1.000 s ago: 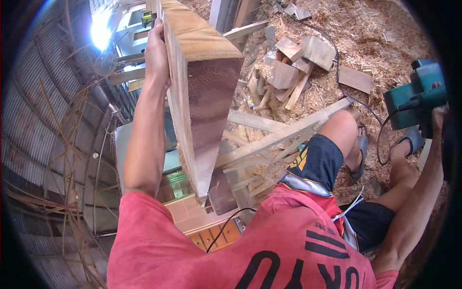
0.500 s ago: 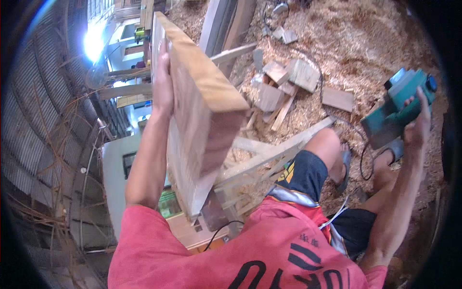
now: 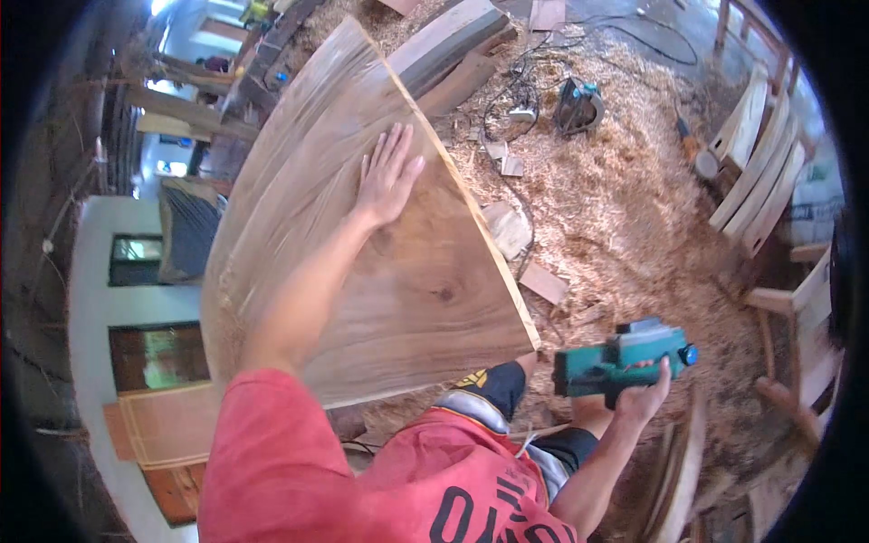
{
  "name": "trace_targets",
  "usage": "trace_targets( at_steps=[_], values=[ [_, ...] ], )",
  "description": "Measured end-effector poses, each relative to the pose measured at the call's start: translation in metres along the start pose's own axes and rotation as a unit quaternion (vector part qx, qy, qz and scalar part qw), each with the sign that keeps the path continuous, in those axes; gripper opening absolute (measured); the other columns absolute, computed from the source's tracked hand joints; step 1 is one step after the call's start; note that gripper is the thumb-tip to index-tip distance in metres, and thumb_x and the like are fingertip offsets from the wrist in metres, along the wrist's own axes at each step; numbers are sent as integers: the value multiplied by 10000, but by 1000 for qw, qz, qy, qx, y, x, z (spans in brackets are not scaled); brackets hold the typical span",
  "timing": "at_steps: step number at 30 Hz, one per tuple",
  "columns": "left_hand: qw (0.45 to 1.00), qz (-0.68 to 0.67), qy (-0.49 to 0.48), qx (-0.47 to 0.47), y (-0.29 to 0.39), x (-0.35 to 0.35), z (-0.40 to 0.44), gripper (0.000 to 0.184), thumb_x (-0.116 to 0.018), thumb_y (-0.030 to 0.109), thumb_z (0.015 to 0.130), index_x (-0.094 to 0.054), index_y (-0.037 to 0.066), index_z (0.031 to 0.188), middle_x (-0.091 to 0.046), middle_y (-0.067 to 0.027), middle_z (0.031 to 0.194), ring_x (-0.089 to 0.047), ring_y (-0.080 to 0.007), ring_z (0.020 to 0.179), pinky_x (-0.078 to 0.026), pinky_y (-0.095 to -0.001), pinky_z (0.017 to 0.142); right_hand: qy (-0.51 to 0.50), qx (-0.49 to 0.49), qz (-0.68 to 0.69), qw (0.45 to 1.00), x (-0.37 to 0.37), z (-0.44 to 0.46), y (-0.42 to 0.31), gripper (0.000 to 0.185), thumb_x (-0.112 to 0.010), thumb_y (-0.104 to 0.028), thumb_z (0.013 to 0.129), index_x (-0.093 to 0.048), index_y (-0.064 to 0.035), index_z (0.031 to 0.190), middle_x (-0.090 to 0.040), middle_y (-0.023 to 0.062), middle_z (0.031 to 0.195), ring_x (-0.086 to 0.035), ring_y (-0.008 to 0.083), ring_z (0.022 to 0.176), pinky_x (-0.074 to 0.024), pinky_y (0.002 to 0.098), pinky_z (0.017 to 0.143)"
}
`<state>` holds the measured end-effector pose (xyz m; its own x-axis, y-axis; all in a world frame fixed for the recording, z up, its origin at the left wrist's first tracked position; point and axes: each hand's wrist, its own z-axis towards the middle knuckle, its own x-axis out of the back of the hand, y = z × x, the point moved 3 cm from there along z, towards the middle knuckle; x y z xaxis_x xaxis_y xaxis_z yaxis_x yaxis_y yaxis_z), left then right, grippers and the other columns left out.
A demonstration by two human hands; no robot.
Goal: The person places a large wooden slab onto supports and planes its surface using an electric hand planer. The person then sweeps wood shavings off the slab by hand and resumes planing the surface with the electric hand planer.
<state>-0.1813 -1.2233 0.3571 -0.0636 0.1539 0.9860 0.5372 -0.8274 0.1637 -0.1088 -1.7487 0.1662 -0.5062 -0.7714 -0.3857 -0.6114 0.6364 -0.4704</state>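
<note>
- Head view, left hand [image 3: 387,181]: palm down with fingers extended on the broad face of the slab [image 3: 434,290], gripping no edge. If this palm is the main steadying hold, the slab could slide or tip; its support is hidden.
- Head view, right hand [image 3: 641,398]: fingers wrapped round the planer [image 3: 588,369], held in the air just beside the slab's lower right corner, apart from it. A careless swing could knock that corner, or catch the nearby leg [image 3: 590,414] if the blade is turning; I cannot tell whether it is.
- Head view, floor: shavings [image 3: 625,226], a small board [image 3: 544,283] and a cord [image 3: 532,237] lie beyond the slab's edge. Loose footing or a snagged cord could cause a stumble.
</note>
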Motion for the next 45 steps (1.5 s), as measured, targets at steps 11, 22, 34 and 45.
trace_targets(
  at_steps=[11, 22, 34, 45],
  values=[
    [995, -7, 55, 81, 1, 3, 14, 671, -451, 506, 1014, -328, 195, 1596, -247, -68, 1680, -224, -327, 1542, -161, -603, 1226, -9, 43, -257, 965, -85, -129, -88, 389, -644, -148, 954, -525, -112, 1322, -559, 3, 868, -555, 133, 721, -493, 316, 669],
    [989, -61, 93, 93, -2, 7, 14, 585, -473, 376, 1015, -409, 137, 1544, -349, -76, 1635, -290, -306, 1518, -197, -598, 1215, -100, 127, -569, 806, -176, -252, -118, 288, -722, -63, 812, -618, 9, 1071, -594, 49, 742, -567, 149, 585, -456, 295, 575],
    [979, -101, 132, 116, -5, 12, 8, 579, -505, 371, 998, -459, 92, 1503, -403, -87, 1602, -324, -271, 1505, -231, -548, 1226, -184, 120, -506, 834, -242, -258, -125, 442, -655, -21, 841, -551, 18, 1269, -551, 43, 732, -552, 146, 555, -478, 299, 542],
    [922, -43, 188, 336, 15, 12, -20, 582, -526, 399, 1002, -469, 90, 1492, -409, -125, 1588, -359, -306, 1480, -262, -502, 1224, -300, 22, -581, 756, -380, -66, -184, 500, -692, -39, 873, -510, -31, 1338, -574, 53, 810, -580, 161, 622, -522, 335, 592]
  ],
)
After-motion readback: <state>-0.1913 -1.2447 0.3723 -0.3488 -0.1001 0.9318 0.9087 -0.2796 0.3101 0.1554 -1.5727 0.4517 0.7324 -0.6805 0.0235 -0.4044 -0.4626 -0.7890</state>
